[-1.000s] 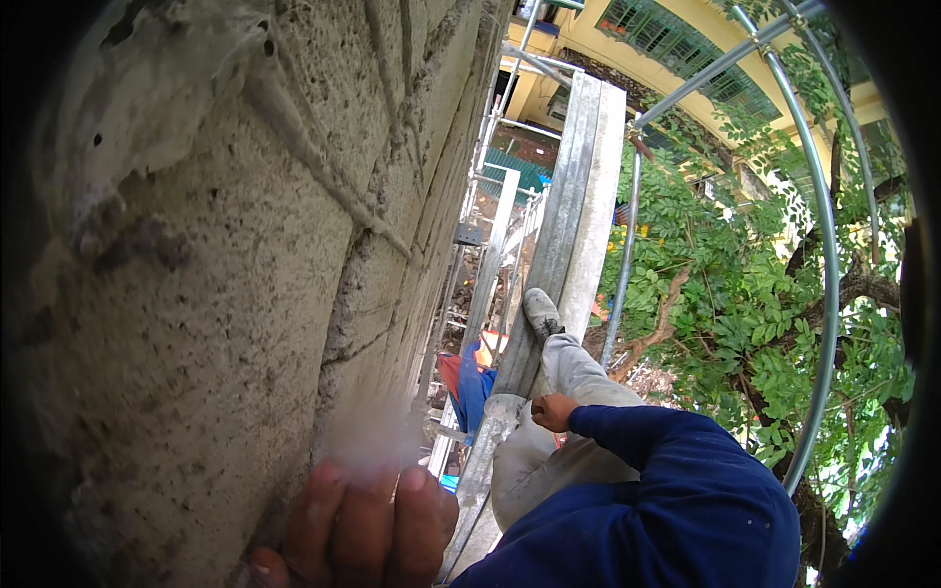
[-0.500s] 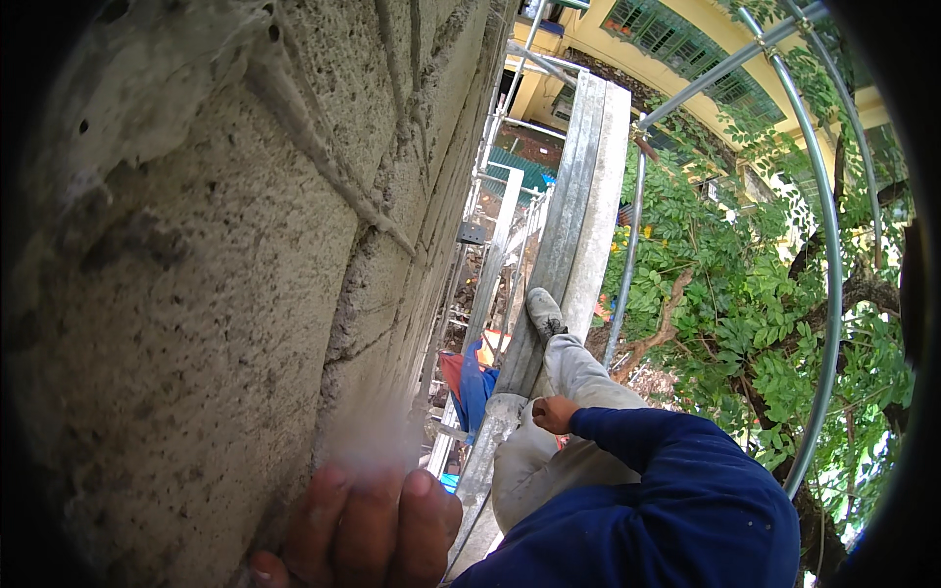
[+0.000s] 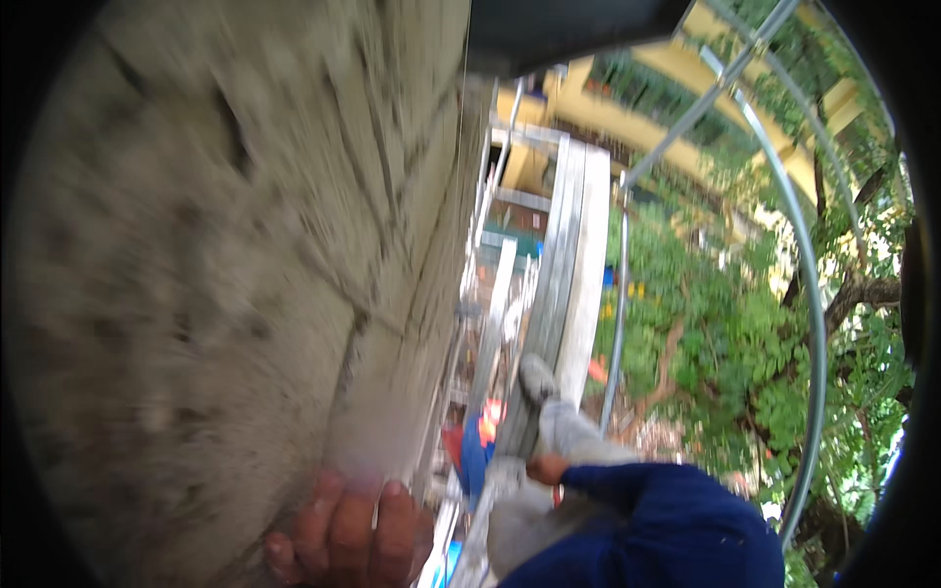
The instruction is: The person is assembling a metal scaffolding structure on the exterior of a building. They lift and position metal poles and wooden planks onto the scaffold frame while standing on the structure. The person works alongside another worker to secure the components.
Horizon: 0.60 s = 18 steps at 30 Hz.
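My left hand (image 3: 358, 534) is close to the rough concrete wall (image 3: 196, 323), its fingers bent and pressed together. A thin pale streak shows between two of the fingers, and a whitish haze lies above the fingertips; what they grip, if anything, I cannot make out. Lower and further right, my right hand (image 3: 547, 468) is closed beside my bent leg in pale trousers (image 3: 573, 431). A blue sleeve (image 3: 676, 510) covers that arm. Anything inside the right fist is hidden. My shoe (image 3: 537, 377) rests on a long grey metal plank (image 3: 559, 265). Motion blurs much of the picture.
Metal scaffold tubes (image 3: 806, 265) curve along the right, with leafy branches (image 3: 725, 333) beyond. Left of the plank is a drop with scaffold frames and blue and red cloth (image 3: 477, 456). A dark flat shape (image 3: 578, 34) juts in at the top. A yellow building (image 3: 686, 108) stands behind.
The view has shifted, so the plank, shoe and right hand sit lower. The dark shape has come in at the top. My left hand appears slightly lower, still by the wall.
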Motion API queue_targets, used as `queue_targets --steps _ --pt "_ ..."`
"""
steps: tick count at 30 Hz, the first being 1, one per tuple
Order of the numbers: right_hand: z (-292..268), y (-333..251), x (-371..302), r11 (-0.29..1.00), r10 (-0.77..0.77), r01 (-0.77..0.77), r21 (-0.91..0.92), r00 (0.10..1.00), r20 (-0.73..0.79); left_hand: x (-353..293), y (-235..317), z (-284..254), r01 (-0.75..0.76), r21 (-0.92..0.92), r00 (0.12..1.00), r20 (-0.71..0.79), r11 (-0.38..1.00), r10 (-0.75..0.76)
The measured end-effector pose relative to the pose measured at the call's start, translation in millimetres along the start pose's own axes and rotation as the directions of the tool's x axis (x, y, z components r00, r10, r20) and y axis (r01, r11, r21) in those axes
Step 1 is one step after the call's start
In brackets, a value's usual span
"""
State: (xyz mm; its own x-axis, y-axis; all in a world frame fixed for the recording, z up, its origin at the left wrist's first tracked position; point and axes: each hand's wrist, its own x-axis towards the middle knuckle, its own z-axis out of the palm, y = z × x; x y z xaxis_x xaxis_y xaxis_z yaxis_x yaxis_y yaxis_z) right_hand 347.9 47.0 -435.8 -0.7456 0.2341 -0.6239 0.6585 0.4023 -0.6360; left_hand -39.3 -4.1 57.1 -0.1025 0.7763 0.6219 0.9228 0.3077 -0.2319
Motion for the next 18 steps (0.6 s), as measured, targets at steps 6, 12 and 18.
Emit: queue_targets --steps 6,12,18 --pt "-32.5 5.3 2.2 1.000 0.024 -0.024 -0.008 1.000 -0.009 -4.6 -2.8 7.4 0.016 -0.084 0.999 -0.040 0.996 -0.020" --pt "-89.1 22.5 -23.3 0.991 0.131 -0.131 -0.035 0.991 0.017 2.7 -2.7 3.4 -0.004 -0.109 0.997 -0.071 0.994 -0.004" --pt "-140.7 -1.1 -38.6 0.998 -0.020 0.008 -0.066 0.983 -0.183 3.7 -1.8 0.5 0.047 -0.100 0.998 -0.040 0.994 -0.051"
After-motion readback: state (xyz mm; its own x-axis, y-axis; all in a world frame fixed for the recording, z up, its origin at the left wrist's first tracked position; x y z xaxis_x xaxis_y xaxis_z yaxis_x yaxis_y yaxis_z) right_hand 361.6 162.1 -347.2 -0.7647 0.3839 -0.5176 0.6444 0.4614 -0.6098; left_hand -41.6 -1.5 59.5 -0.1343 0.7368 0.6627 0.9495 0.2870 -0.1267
